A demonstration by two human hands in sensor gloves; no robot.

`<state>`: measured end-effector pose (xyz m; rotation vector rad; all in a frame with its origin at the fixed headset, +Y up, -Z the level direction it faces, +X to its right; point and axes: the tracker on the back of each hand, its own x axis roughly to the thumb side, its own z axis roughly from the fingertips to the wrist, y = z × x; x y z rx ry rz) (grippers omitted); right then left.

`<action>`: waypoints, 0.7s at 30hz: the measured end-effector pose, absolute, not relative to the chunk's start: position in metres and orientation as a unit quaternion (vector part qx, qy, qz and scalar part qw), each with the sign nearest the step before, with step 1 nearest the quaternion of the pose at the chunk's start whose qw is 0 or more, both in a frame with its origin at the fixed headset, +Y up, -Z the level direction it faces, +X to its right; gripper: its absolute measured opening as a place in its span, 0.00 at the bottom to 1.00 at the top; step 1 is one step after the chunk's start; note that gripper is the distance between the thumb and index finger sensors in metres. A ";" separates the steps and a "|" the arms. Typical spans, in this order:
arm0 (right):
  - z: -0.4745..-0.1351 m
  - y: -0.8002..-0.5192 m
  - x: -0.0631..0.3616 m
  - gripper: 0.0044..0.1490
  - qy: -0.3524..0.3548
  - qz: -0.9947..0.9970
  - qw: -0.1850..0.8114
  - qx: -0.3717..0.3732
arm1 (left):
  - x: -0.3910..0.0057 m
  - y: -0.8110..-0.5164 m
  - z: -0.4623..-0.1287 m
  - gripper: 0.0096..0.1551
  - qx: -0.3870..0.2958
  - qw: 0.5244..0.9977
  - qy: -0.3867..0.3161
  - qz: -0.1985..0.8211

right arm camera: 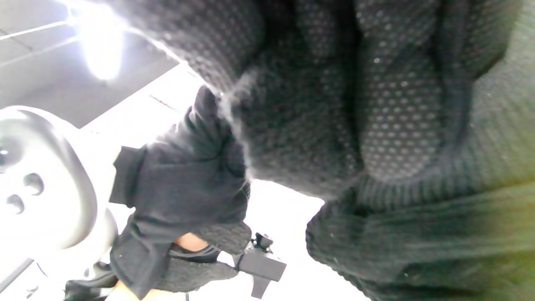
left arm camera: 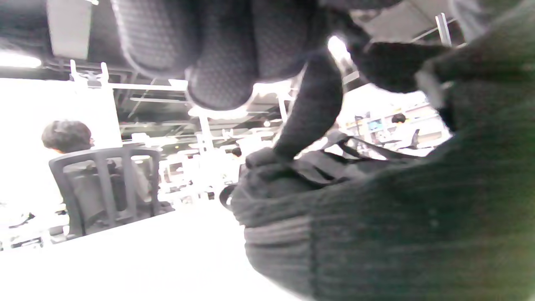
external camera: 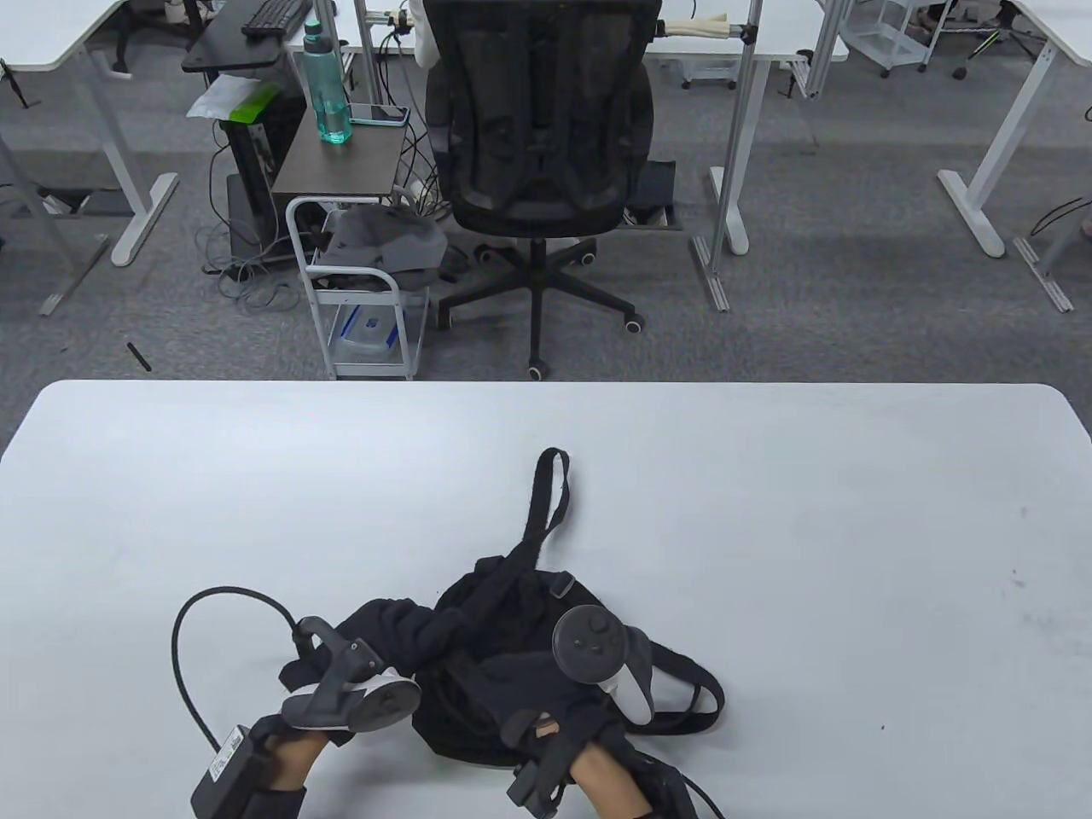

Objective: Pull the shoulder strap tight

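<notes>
A black backpack (external camera: 495, 614) lies on the white table (external camera: 768, 529) near its front edge. My left hand (external camera: 337, 661) is at the bag's left side and grips a padded black shoulder strap (external camera: 392, 623) that runs from it to the bag. In the left wrist view the strap (left arm camera: 309, 113) hangs from my curled fingers (left arm camera: 217, 54) down to the bag (left arm camera: 376, 234). My right hand (external camera: 546, 691) rests on top of the bag. Its fingers (right arm camera: 376, 104) curl onto the ribbed fabric (right arm camera: 418, 234). The right wrist view also shows my left hand (right arm camera: 184, 196).
A thin webbing loop (external camera: 550, 495) trails from the bag toward the table's middle. The other shoulder strap (external camera: 695, 695) loops out on the right. A glove cable (external camera: 192, 657) arcs at the left. An office chair (external camera: 537, 128) and a cart (external camera: 367, 281) stand beyond the far edge.
</notes>
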<state>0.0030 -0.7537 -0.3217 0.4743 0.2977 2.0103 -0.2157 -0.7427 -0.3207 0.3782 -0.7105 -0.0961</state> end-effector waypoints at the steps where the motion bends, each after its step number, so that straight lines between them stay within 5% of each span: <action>1: -0.323 -0.755 0.004 0.24 0.123 0.832 0.504 0.195 | -0.215 -0.742 -0.320 0.38 0.190 0.918 -0.345 -0.040; 7: -0.324 -0.759 0.008 0.36 0.113 0.831 0.512 0.186 | -0.195 -0.736 -0.305 0.38 0.220 0.897 -0.378 -0.059; 12: -0.320 -0.757 0.005 0.25 0.071 0.837 0.511 0.184 | -0.176 -0.734 -0.291 0.38 0.226 0.885 -0.403 -0.063; 21: -0.320 -0.754 -0.002 0.23 0.076 0.848 0.488 0.191 | -0.192 -0.743 -0.308 0.39 0.211 0.894 -0.391 -0.061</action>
